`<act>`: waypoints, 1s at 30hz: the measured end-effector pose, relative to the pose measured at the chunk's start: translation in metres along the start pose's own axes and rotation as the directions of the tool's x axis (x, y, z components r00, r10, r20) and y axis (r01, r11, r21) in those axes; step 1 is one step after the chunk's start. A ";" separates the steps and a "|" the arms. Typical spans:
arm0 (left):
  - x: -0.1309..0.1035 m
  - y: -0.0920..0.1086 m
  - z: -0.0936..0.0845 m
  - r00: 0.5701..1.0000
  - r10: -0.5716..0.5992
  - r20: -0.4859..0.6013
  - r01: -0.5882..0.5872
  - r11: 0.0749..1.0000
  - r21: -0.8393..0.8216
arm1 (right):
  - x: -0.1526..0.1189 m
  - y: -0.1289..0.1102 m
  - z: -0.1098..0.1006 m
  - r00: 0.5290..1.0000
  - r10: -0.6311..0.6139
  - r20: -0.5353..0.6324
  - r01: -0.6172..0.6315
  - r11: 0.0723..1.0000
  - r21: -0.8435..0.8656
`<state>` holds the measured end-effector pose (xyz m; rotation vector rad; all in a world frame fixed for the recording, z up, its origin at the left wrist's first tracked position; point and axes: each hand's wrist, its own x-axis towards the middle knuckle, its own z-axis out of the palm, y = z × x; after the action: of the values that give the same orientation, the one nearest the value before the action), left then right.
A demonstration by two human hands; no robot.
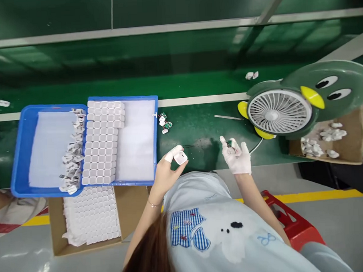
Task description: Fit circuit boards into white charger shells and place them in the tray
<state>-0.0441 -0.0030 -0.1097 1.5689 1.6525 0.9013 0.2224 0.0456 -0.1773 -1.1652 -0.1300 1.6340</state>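
Beyond the right hand [237,157], the green worktop [195,115] is crossed by a white stripe [200,99] and, farther off, bordered by a pale rail [179,28]. Below that hand, a red stool [306,229] is set on yellow-striped grey floor [347,223].

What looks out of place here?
Mainly the small circuit boards beside the blue tray: they lie in a loose clump, unlike the white cases in neat rows. I see no spill or obvious damage.
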 end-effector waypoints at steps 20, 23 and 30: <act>-0.009 0.064 -0.018 0.979 0.133 0.155 -0.058 0.908 -0.415 | -0.108 -0.051 0.095 0.782 -0.178 0.597 0.281 0.956 -0.084; -0.013 0.064 -0.018 0.979 0.127 0.159 -0.057 0.919 -0.389 | -0.110 -0.054 0.095 0.785 -0.205 0.584 0.375 0.908 -0.186; -0.015 0.059 -0.017 0.969 0.245 -0.021 -0.239 0.920 -0.310 | -0.122 -0.059 0.105 0.672 -0.298 0.678 0.724 0.460 -0.515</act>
<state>-0.0263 -0.0164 -0.0507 1.5725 1.2454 1.2081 0.1797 0.0208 -0.0132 -1.0643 -1.5431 1.2306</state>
